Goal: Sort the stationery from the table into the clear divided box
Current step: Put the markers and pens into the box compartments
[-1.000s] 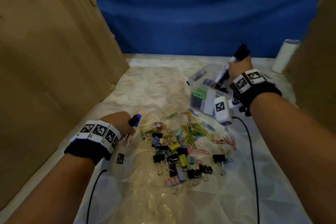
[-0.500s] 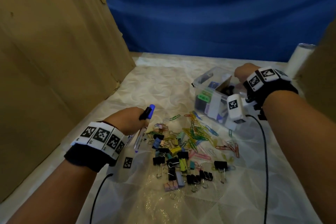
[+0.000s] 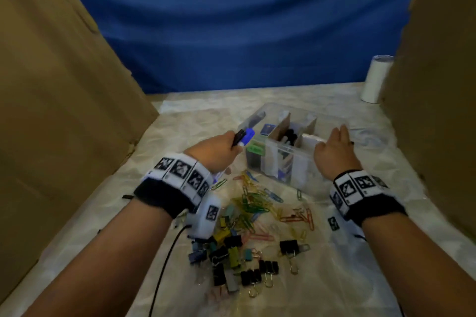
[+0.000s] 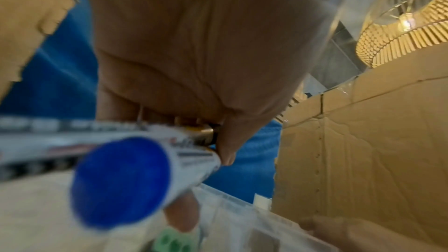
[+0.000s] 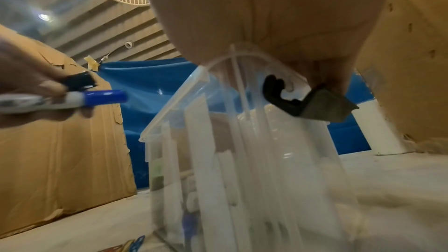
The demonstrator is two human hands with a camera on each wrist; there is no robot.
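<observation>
Binder clips: nearest to us, at 6 o'clock on the table; black, yellow, teal and grey, all loose. We judge none of this heap sorted yet.
Paper clips: just beyond the binder clips, a coloured scatter reaching the near wall of the box; also unsorted.
Left hand: at 11 o'clock from the heap; our fingers are curled round two markers, a blue-capped marker and a black-capped marker, caps pointing at the left end of the box.
Right hand: at 1 o'clock, fingers straight, resting on the right end of the box rim and holding nothing; we read it as steadying the box.
Clear divided box: at 12 o'clock from the heap, split by cardboard dividers. Compartments already hold a green item, dark markers and white pieces; contents otherwise too blurred to name.
Progress: we judge the larger items partly in, the two markers about to go in, and all the clips left to do.
Writing: the left wrist view shows print on the marker barrel, too blurred to read. Wristbands carry black-and-white square codes; no brand legible anywhere.
White roll: farthest, at 2 o'clock, upright by the blue backdrop.
</observation>
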